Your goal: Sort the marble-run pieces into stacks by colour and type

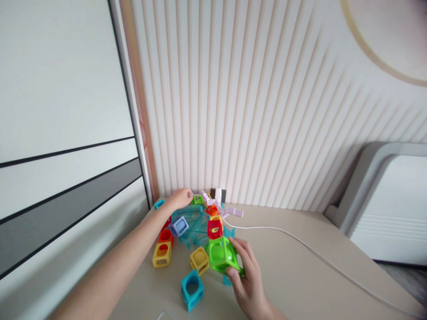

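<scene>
My right hand (248, 278) grips a bright green cube block (220, 254) with round openings, fingers behind it and thumb at its lower edge. Stretched to the back left, my left hand (183, 198) has its fingers curled near another green block (197, 199); what it holds, if anything, is too small to make out. Between the hands lie a periwinkle block (179, 226), a red block (215, 229) and clear teal pieces (194, 222). Nearer to me are a yellow block (199, 259) and a teal block (192, 289).
Yellow (162, 254) and orange (165, 236) blocks lie beside my left forearm. Pale purple pieces (234, 212) rest near the ribbed wall (227, 98). A white cable (300, 242) crosses the beige table (283, 275). A grey and white panel (393, 200) stands on the right.
</scene>
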Tool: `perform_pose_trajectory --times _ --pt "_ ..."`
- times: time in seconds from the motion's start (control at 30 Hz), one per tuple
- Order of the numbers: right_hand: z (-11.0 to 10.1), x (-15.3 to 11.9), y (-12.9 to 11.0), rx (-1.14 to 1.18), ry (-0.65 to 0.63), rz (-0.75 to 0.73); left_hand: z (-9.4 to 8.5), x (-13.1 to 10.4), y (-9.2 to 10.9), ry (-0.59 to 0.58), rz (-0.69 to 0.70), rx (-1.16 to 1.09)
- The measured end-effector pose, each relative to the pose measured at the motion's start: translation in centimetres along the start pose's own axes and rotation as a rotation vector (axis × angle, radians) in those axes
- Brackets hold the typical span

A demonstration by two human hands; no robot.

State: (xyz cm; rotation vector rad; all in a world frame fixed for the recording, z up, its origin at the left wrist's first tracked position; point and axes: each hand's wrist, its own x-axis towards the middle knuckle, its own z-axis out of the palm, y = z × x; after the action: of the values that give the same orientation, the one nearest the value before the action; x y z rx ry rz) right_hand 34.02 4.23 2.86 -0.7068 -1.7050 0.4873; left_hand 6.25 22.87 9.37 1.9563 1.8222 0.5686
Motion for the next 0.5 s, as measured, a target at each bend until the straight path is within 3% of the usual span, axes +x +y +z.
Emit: perform_pose_trajectory --times 0.2,0.5 --pt "-0.2 0.1 -0.4 0.007 -0.108 -0.08 2.0 2.5 -1.1 -0.076 -0.095 0.138" --pt "-0.5 -0.4 -0.1 -0.07 -0.169 -0.083 2.5 3.4 -0.6 -0.123 -0.117 0.163"
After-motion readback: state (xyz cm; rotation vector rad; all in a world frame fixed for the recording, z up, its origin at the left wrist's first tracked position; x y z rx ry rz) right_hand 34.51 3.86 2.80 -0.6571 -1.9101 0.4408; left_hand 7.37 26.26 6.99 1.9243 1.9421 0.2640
